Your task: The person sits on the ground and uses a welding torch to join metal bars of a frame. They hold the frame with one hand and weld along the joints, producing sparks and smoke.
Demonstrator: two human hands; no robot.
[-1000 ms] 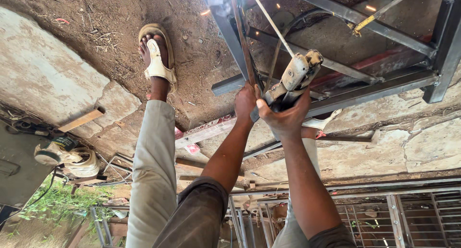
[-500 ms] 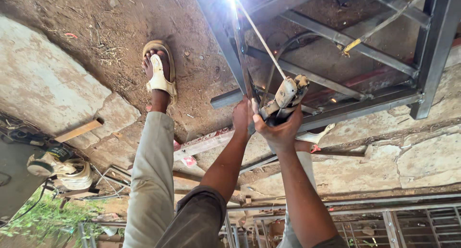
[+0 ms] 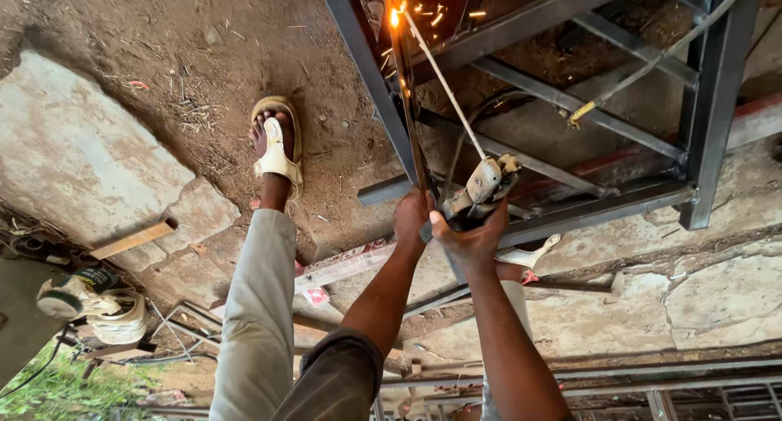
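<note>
Right hand (image 3: 476,238) grips a welding electrode holder (image 3: 482,186), its rod (image 3: 444,83) sparking against the dark steel frame (image 3: 570,213); left hand (image 3: 411,217) closes around an upright bar (image 3: 407,103). A sandalled foot (image 3: 277,148) stands on bare earth; a red scrap (image 3: 138,85) lies upper left.

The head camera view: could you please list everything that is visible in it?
Metal frame: one, dark steel bars, upper right on the ground.
Welding rod: one, pale, running from the holder up to the sparks.
Electrode holder: one, grey-white, centre.
Cable: one, dark with a yellow end, across the frame.
Wooden piece: one, tan, left.
Grinder: one, pale and worn, lower left.
Concrete slabs: several, grey, cracked, around bare brown dirt.
Sandal: one, cream, on the foot, centre left.
Trouser leg: one, beige.
Left hand: on a frame bar.
Right hand: grips the electrode holder.
</note>
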